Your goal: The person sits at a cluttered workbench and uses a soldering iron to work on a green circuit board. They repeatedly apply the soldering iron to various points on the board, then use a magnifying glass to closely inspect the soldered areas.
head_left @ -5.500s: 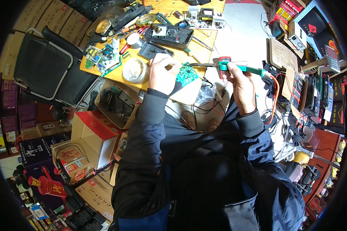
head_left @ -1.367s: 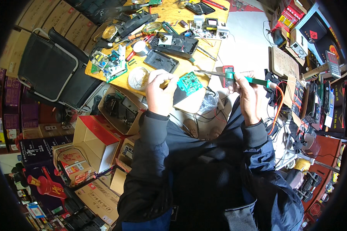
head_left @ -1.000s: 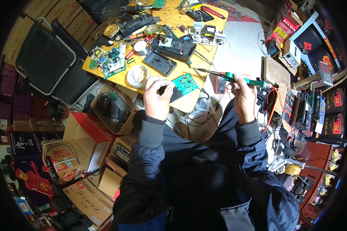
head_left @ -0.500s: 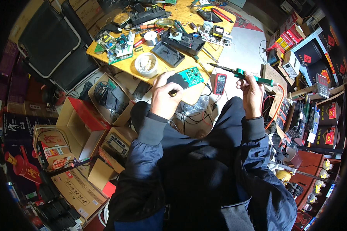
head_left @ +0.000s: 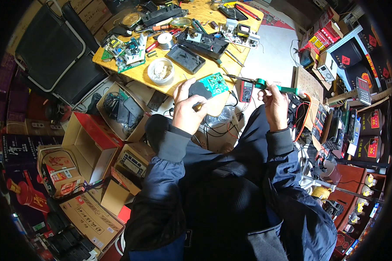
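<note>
In the upper right of centre, the right hand [head_left: 276, 108] grips the iron [head_left: 288, 90], its long axis nearly level, tip leftward and slightly up near the board [head_left: 216, 84], while the left hand [head_left: 186, 112] pinches a small brown object [head_left: 198, 106].

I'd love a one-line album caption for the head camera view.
Right hand holding a green-handled tool close to a green circuit board at a cluttered yellow table.
</note>
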`<state>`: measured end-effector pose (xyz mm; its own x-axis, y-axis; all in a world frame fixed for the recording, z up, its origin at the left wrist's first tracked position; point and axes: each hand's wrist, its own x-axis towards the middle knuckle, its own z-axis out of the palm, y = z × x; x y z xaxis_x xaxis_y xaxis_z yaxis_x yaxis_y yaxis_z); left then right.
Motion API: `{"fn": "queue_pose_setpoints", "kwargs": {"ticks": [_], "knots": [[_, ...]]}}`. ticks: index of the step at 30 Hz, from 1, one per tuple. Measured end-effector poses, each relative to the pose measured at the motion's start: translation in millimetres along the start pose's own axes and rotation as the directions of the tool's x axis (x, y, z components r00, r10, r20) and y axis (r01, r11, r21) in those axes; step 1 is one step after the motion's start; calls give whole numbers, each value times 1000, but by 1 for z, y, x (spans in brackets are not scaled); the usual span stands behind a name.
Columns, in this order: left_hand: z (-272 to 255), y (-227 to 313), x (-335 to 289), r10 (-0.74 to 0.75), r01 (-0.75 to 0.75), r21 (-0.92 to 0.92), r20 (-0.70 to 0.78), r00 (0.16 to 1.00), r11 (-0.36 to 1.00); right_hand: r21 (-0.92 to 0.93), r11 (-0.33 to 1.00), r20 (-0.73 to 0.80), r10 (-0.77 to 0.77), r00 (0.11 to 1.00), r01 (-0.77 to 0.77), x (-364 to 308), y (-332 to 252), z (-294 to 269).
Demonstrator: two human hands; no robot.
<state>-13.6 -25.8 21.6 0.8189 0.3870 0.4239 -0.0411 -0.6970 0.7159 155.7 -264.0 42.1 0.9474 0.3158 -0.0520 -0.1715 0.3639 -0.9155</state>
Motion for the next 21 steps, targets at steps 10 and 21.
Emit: {"fn": "queue_pose_setpoints", "kwargs": {"ticks": [10, 21], "knots": [[11, 15, -12, 96, -90, 108, -55, 994, 990, 47, 998, -40, -34, 999, 36, 0, 11, -18], [10, 18, -8, 78, -76, 122, -12, 997, 990, 24, 999, -28, -37, 999, 37, -3, 15, -23]]}}
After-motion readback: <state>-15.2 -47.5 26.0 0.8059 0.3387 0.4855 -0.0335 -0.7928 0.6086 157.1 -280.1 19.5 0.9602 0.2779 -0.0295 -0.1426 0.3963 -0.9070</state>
